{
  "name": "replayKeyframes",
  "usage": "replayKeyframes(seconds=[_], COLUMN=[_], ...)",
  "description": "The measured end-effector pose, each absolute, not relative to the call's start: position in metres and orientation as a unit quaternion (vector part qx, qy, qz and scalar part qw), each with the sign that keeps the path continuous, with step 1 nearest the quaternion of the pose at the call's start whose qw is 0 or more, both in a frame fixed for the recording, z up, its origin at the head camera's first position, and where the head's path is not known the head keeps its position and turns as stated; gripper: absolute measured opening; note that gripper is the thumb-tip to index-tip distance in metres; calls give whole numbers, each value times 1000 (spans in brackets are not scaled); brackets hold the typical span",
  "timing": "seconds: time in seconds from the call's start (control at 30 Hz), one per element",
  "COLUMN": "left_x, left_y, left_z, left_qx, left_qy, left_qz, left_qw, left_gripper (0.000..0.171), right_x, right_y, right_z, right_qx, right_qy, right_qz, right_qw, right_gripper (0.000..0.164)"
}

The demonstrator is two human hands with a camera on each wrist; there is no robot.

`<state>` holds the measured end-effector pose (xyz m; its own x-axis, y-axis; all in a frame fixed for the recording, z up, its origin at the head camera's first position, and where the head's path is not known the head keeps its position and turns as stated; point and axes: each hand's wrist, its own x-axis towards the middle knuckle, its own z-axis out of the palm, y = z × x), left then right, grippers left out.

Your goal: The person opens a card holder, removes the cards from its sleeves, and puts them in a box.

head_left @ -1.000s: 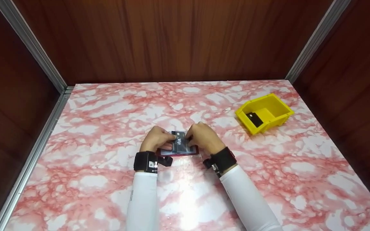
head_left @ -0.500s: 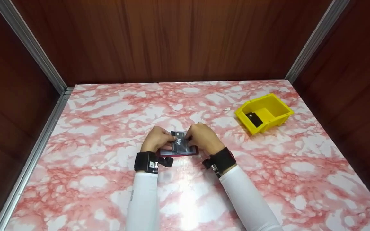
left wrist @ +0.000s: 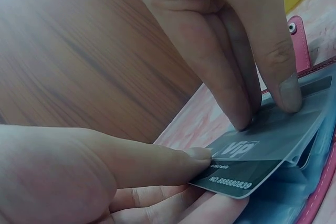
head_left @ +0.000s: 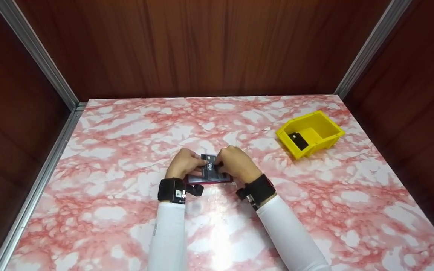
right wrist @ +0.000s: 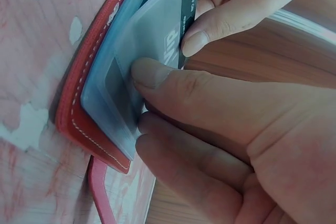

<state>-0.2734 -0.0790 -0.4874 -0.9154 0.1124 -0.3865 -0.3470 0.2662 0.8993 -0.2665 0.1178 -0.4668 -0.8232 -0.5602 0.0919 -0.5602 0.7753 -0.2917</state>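
Observation:
A black VIP card point(left wrist: 231, 176) sits partly inside a clear plastic sleeve point(right wrist: 139, 32), its numbered end sticking out on the left. That sleeve belongs to a red card holder point(right wrist: 100, 140) with white stitching, which lies unfolded on the table. My left hand point(head_left: 185, 163) pinches the card's exposed end, thumb above and fingers beneath. My right hand point(head_left: 237, 162) grips the sleeve around the covered part of the card; its thumb point(right wrist: 152, 73) presses on the plastic face. The right fingertips are partly hidden at the sleeve's edge.
A yellow bin point(head_left: 324, 126) stands at the back right with a black card-like item point(head_left: 298, 141) inside. The holder's snap strap point(left wrist: 300, 45) extends past its far end. Wood-grain panels point(head_left: 202, 45) enclose the pink marbled table point(head_left: 126, 128).
My right hand has shifted slightly left over the card and sleeve. The left hand keeps its pinch with almost no movement, and the bin stays put.

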Motion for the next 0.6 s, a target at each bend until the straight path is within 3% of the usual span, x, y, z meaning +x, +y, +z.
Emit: replayKeyframes(seconds=[0.6], left_x=[-273], left_y=[-81], left_z=[-484], left_qx=[-76], left_qy=[782], left_qz=[592], left_qw=[180], left_gripper=[27], right_x=[-265], right_y=[118], right_z=[-468], right_qx=[-301], right_qy=[941], right_qz=[-157], right_qw=[-9], right_gripper=[8])
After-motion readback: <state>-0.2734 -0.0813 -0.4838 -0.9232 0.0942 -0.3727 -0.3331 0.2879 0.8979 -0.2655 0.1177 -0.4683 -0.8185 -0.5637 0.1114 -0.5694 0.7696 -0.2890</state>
